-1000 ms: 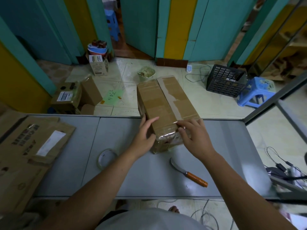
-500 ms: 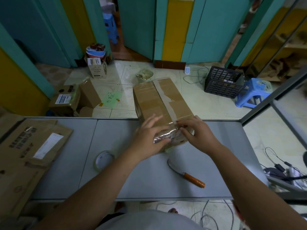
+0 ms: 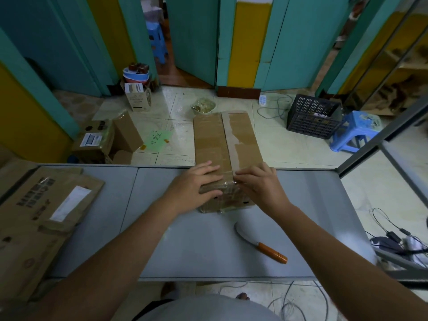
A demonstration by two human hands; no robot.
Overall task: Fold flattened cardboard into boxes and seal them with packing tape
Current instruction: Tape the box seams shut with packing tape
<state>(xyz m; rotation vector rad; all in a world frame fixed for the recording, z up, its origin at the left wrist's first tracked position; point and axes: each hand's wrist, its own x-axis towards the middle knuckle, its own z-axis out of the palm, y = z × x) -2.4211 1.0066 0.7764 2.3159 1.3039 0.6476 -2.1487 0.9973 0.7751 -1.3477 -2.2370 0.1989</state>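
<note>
At the far left of my view a stack of flattened cardboard lies on the grey table, the top sheet bearing a white label. Beyond the table's far edge, small brown cartons sit on the tiled floor beside a green paper sheet.

Moving toward the middle, I see the left hand lying flat on the top of the box at its near end. The fingers are straight and spread, and the thumb reaches over the near edge; it presses rather than grips. The box stands at the table's centre with its length running away from me. A strip of tape runs down its middle seam, and crinkled clear tape covers its near face. I cannot tell whether its far end overhangs the table.

Just right of the seam, the right hand rests on the same near end. Its fingers are extended and only slightly bent, the tips touching the tape, with nothing held.

Nearer to me and to the right, a knife with an orange handle lies on the table, apart from the box. On the floor at far right stand a black crate and a blue stool.
</note>
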